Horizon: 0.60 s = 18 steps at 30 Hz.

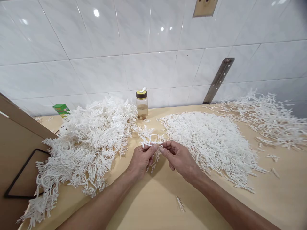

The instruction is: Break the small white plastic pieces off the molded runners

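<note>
Above the middle of the table, my left hand pinches a white branching plastic-looking sprig between thumb and fingers. Some of its twigs stick up past the fingers and others hang below. My right hand is closed in a pinch, its thumb and fingertips meeting the left ones at a small white tip piece. To the left lies a tall tangled heap of white branching sprigs. At the right spreads a flatter pile of short white pieces. A few loose white pieces lie in front of my hands.
At the back stands a lidded clear jar holding liquid. Bare white branched stems pile up at the far right. A metal bracket leans on the tiled wall. A green box and a brown panel are at the left.
</note>
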Tool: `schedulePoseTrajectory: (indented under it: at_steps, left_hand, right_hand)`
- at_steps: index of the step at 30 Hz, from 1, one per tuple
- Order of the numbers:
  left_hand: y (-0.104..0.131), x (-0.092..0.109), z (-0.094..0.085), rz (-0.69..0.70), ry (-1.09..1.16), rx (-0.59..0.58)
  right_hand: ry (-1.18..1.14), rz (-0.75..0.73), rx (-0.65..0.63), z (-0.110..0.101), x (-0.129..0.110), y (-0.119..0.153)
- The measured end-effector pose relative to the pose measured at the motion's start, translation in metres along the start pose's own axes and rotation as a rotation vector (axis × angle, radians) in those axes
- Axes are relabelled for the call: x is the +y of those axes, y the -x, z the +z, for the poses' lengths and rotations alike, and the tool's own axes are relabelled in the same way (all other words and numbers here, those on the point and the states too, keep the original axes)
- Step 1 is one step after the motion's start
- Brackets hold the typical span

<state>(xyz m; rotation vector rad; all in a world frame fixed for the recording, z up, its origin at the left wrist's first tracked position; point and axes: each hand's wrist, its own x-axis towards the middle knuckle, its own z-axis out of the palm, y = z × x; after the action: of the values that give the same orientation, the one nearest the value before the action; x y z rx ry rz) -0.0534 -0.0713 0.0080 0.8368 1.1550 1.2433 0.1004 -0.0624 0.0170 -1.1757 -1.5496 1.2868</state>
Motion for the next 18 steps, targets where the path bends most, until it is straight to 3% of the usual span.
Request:
schedulePoseTrajectory:
  at_steps: [5, 14, 18]
  left_hand:
    - [0.0022, 0.0004, 0.0024, 0.010, -0.017, 0.004]
    - [0.0060, 0.0037, 0.0021, 0.063, -0.124, -0.026]
    - [0.0060, 0.0021, 0.0011, 0.096, -0.153, -0.037]
  right_hand:
    - [-0.033, 0.025, -0.063, -0.0001, 0.0018, 0.0010]
    - [0.473, -0.166, 0.110, 0.0012, 0.0005, 0.0021]
    - [0.501, -0.166, 0.071, -0.0006, -0.0027, 0.0022]
